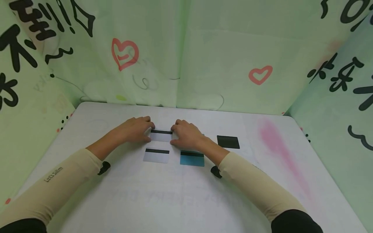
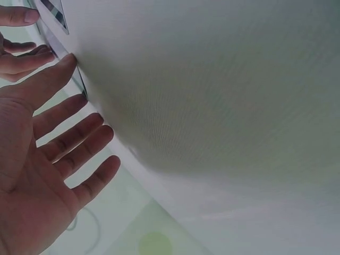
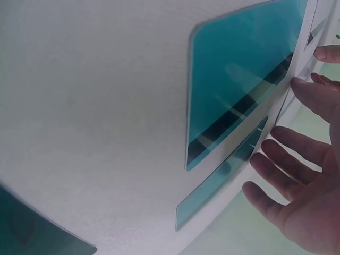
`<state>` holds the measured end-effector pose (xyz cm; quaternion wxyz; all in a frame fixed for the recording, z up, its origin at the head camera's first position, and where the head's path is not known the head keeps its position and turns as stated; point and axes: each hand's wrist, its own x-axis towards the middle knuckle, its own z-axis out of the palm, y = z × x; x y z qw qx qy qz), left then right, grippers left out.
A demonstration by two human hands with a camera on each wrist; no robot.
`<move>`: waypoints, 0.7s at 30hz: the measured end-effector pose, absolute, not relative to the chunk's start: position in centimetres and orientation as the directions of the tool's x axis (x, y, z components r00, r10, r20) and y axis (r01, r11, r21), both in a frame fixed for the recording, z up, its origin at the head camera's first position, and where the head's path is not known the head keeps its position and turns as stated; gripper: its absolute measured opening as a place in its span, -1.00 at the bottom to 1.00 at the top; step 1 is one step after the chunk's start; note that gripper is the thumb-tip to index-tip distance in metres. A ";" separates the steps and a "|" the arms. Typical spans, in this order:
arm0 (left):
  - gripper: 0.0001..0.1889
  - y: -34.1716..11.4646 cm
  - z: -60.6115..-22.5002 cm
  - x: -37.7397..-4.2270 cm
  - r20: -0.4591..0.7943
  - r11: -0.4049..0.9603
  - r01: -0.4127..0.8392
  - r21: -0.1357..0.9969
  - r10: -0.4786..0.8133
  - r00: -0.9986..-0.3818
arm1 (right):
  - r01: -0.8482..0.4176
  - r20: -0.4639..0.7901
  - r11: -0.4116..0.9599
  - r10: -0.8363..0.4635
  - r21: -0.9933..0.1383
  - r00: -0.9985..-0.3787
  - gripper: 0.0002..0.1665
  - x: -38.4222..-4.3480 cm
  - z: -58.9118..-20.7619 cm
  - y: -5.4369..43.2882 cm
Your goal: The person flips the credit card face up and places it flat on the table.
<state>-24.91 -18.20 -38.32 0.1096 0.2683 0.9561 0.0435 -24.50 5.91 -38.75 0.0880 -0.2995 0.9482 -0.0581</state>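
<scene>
A pale card with a dark stripe (image 1: 161, 137) lies between the two hands on the white table. My left hand (image 1: 135, 130) holds its left end, with the thumb at the near corner and a finger at the far corner. On the opposite end, my right hand (image 1: 187, 134) holds the card in the same way. The remaining fingers are loosely bent in both wrist views. Just nearer lies a second pale striped card (image 1: 156, 156). Beside that is a blue card with a dark stripe (image 1: 192, 159), below the right wrist.
A black card (image 1: 228, 142) lies to the right. Another blue card (image 3: 223, 180), mostly hidden by the right hand in the head view, lies behind the near blue one. Green printed curtains (image 1: 218, 64) surround the table (image 1: 180, 200). A pink smear marks its right side.
</scene>
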 end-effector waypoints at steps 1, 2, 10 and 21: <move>-0.46 -18.2 -38.3 -24.9 -0.186 0.853 0.502 0.145 0.522 -0.833 | -0.558 -0.132 0.815 -0.577 -0.158 -0.806 -0.40 -24.5 -38.7 5.9; -0.46 -18.2 -38.4 -24.9 -0.186 0.853 0.501 0.146 0.521 -0.833 | -0.559 -0.131 0.815 -0.577 -0.151 -0.806 -0.40 -24.6 -38.8 5.8; -0.47 -18.3 -38.5 -24.9 -0.164 0.843 0.518 0.143 0.537 -0.828 | -0.563 -0.127 0.815 -0.579 -0.139 -0.806 -0.43 -24.8 -38.6 5.6; -0.53 -18.3 -38.5 -25.1 -0.126 0.813 0.573 0.106 0.582 -0.803 | -0.556 -0.132 0.819 -0.572 -0.142 -0.810 -0.42 -25.0 -38.7 5.6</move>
